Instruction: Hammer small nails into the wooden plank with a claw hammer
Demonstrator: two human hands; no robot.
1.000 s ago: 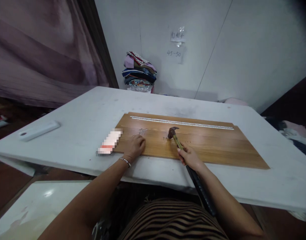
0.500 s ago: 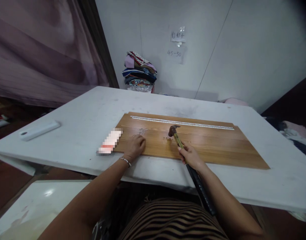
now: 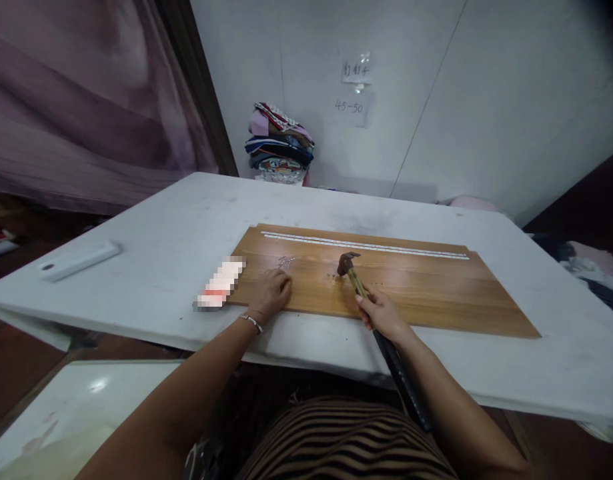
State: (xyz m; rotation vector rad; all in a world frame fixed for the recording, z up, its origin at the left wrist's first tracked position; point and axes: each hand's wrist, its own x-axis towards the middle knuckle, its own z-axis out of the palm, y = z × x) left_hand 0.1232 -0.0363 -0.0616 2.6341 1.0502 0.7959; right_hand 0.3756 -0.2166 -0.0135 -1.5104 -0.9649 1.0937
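The right hand (image 3: 381, 312) is closed around a claw hammer (image 3: 394, 365), the thumb lying along the yellowish part of the handle. The palm and part of the shaft are covered by the grip. The black lower handle extends past the near edge of the table (image 3: 161, 240), alongside the forearm. The hammer's head is above the middle of a wooden board (image 3: 446, 293); contact between them cannot be confirmed. Small dark marks (image 3: 379, 284) dot the board near the head; whether they are holes or crumbs is unclear.

The left hand (image 3: 270, 291) rests on the board's near left part, fingers bent inward. Its underside is hidden, so whether it holds anything cannot be told. Just beyond it lies a small heap of nails (image 3: 286, 262), overlapping and too fine to count.

A flat item (image 3: 222, 283) at the board's left end is obscured by pixelation. Two pale strips (image 3: 366, 247) run along the far side; their markings are illegible. Both forearms are cut off by the lower frame.
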